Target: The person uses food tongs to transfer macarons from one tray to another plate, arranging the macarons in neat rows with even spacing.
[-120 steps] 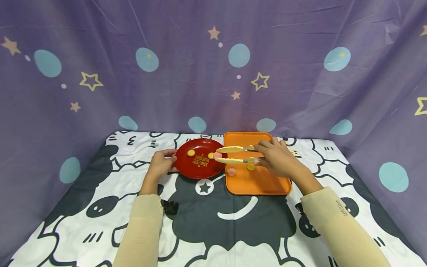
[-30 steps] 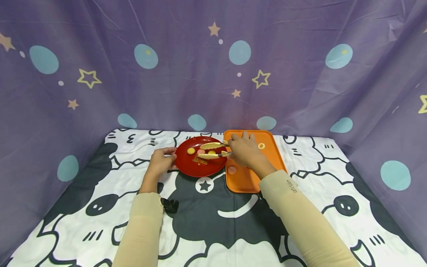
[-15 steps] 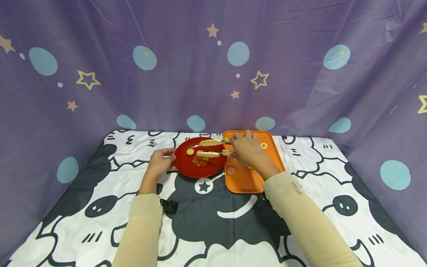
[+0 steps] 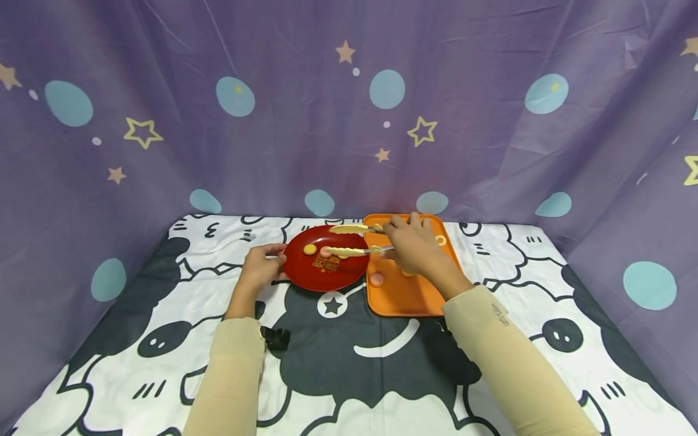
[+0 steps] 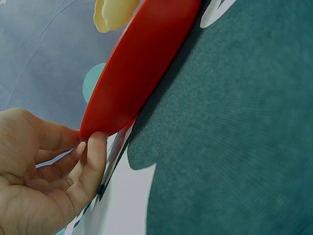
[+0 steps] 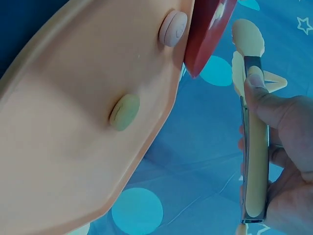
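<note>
My left hand (image 4: 262, 266) pinches the left rim of a red plate (image 4: 322, 280), thumb and fingertips at its edge in the left wrist view. A yellow macaron-shaped disc (image 4: 309, 249) and a pink disc (image 4: 325, 252) lie on the plate; another yellow one is mostly hidden behind the tongs. My right hand (image 4: 415, 247) grips cream-tipped tongs (image 4: 349, 252), their arms spread over the plate's right half with nothing held between them. The orange tray (image 4: 392, 303), right of the plate, bears another pink disc (image 6: 173, 28) and a greenish-yellow disc (image 6: 124, 112).
A cartoon-printed black and white cloth (image 4: 382, 363) covers the table. Behind it hangs a purple curtain (image 4: 305, 121) with stars and blue ovals. Plate and tray sit side by side near the table's back edge.
Four seconds ago the tongs held the pink disc at the plate's right side; now it lies on the plate, released. Over the last second the spread tongs have drawn back right. My left hand stays put.
</note>
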{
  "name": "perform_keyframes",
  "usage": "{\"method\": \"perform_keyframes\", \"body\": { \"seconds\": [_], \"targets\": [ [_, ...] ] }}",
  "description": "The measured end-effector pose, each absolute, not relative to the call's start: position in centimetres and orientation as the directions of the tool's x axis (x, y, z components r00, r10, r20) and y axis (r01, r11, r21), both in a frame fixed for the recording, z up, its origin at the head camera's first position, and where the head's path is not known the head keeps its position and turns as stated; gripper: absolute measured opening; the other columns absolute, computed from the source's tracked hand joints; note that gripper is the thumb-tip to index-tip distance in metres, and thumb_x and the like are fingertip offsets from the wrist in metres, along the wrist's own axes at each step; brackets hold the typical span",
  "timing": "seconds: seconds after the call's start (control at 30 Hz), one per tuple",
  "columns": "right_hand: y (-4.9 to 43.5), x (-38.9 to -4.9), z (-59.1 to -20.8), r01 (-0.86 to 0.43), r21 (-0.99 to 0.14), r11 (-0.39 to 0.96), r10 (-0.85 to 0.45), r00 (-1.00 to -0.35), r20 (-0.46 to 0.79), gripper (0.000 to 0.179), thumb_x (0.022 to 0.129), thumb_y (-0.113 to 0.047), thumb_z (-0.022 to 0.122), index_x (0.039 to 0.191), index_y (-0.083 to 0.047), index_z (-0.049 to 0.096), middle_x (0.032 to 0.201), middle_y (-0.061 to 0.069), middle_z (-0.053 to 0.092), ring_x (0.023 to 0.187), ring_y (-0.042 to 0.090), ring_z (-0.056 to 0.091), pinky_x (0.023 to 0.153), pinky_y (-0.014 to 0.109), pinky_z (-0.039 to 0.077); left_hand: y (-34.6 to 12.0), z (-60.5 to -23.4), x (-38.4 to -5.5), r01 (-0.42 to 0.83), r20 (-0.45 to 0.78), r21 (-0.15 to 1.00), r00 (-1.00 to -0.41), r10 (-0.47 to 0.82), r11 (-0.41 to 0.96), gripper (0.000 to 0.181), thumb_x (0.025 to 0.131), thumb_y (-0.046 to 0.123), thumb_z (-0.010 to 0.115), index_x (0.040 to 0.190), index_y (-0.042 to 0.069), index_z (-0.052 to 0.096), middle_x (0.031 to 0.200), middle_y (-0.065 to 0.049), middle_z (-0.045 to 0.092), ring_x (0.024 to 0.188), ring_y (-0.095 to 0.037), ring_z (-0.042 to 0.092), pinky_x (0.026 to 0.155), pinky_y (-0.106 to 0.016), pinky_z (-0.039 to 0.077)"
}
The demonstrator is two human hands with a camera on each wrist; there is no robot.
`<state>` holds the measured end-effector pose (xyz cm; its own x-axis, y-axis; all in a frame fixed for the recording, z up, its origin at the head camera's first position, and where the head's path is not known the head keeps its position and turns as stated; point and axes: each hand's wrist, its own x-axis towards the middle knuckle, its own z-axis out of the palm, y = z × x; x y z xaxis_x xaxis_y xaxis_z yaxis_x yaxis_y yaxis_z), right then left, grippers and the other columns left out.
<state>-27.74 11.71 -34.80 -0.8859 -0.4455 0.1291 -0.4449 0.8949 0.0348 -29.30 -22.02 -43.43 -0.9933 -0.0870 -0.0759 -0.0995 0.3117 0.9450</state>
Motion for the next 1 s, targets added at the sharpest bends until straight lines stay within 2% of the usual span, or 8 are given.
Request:
{"method": "perform_keyframes", "body": {
  "seconds": [0.2,0.43,0.67,1.0],
  "targets": [
    [12.7,-27.3,-34.8,-0.442,0.022,0.897,-0.440,-0.886,0.148,0.054,0.092,-0.046,0.074,0.133,-0.012,0.063,0.124,0.006,0.055,0.095,0.031,0.040,0.076,0.042,0.030,-22.0,-43.5,-29.2,-0.099,-0.076,0.949,-0.993,-0.090,0.300,0.036,0.103,0.003,0.053,0.138,-0.003,0.059,0.128,-0.021,0.056,0.069,-0.010,0.067,0.065,-0.025,0.061],
    [14.0,-26.8,-34.5,-0.440,-0.010,0.898,-0.433,-0.888,0.156,0.059,0.092,-0.044,0.075,0.138,-0.010,0.060,0.128,0.007,0.054,0.104,0.033,0.040,0.090,0.052,0.034,-22.0,-43.5,-29.2,-0.105,-0.078,0.943,-0.992,-0.097,0.316,0.037,0.103,0.003,0.053,0.139,-0.001,0.059,0.128,-0.020,0.057,0.070,-0.011,0.067,0.065,-0.025,0.061],
    [15.8,-26.5,-34.6,-0.428,-0.053,0.902,-0.416,-0.896,0.155,0.062,0.090,-0.040,0.078,0.139,-0.008,0.057,0.128,0.009,0.053,0.103,0.035,0.039,0.079,0.046,0.030,-22.0,-43.4,-29.2,-0.105,-0.080,0.945,-0.993,-0.091,0.311,0.037,0.103,0.002,0.053,0.140,-0.002,0.059,0.129,-0.022,0.056,0.070,-0.010,0.066,0.066,-0.026,0.062],
    [18.2,-26.0,-35.0,-0.401,-0.077,0.913,-0.389,-0.911,0.135,0.071,0.088,-0.040,0.081,0.143,-0.006,0.052,0.133,0.013,0.051,0.103,0.036,0.038,0.082,0.050,0.031,-21.9,-43.5,-29.2,-0.104,-0.079,0.945,-0.993,-0.092,0.310,0.037,0.103,0.002,0.053,0.139,-0.002,0.059,0.128,-0.021,0.056,0.071,-0.011,0.066,0.065,-0.025,0.062]
  ]
}}
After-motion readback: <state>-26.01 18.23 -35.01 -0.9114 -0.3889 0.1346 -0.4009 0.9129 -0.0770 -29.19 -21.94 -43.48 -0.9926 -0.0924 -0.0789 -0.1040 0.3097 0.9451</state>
